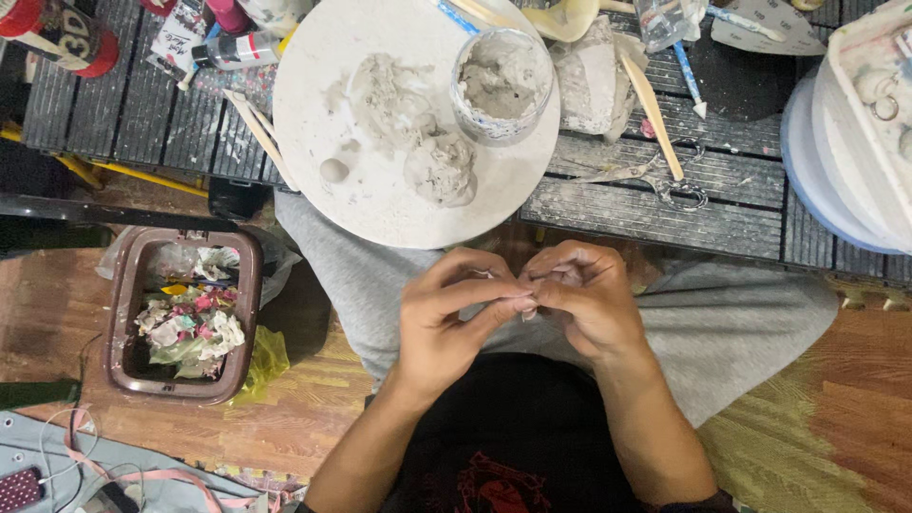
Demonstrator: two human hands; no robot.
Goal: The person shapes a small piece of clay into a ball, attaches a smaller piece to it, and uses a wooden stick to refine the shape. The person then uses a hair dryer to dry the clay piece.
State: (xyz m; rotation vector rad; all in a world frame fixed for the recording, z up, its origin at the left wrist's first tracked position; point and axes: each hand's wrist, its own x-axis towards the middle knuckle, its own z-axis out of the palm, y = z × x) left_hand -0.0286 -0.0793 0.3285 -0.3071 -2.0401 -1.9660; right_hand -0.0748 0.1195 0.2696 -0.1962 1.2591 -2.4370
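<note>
My left hand (446,318) and my right hand (584,299) meet above my lap, fingertips pinched together on a small piece of grey clay (528,306), mostly hidden by the fingers. Just beyond them a round white board (380,204) rests on the dark slatted table. On the board lie a lump of grey clay (442,169), a small clay ball (333,170), smeared clay and a clear cup of wet clay (502,84).
A brown bin of crumpled scraps (185,318) stands on the floor at my left. Scissors (655,178), a wooden modelling tool (651,104), wooden sticks (255,128), paint tubes and a stacked white and blue container (841,142) crowd the table. Cables lie at lower left.
</note>
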